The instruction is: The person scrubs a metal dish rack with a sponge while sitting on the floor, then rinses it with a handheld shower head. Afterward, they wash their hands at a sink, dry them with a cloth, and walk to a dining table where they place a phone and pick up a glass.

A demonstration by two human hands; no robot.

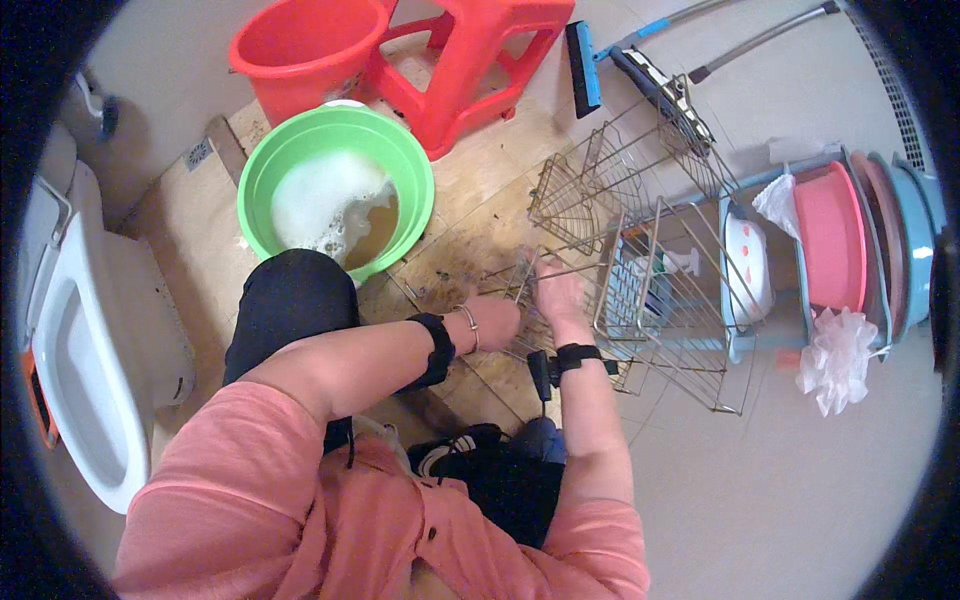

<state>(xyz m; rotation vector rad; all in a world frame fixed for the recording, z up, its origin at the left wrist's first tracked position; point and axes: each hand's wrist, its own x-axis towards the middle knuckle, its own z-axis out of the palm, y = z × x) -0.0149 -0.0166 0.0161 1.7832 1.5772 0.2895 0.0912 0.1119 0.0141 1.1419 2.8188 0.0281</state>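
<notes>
A tall metal wire rack (660, 300) with several tiers lies tilted across the floor in front of me. My right hand (560, 290) is closed around wires at its left end. Close beside it, my left hand (492, 324) is curled shut against the same end of the rack; whatever its fingers hold is hidden. A bracelet and a black band circle my left wrist, and a black strap with a small device is on my right. Dark wet dirt (450, 275) spots the tiles by my hands.
A green basin (415, 160) of foamy, murky water stands ahead to the left. Behind it are a red bucket (310, 45) and a red stool (440, 120). The toilet (80, 370) is at left. A blue shelf with basins (830, 240) and a squeegee (583, 70) are right.
</notes>
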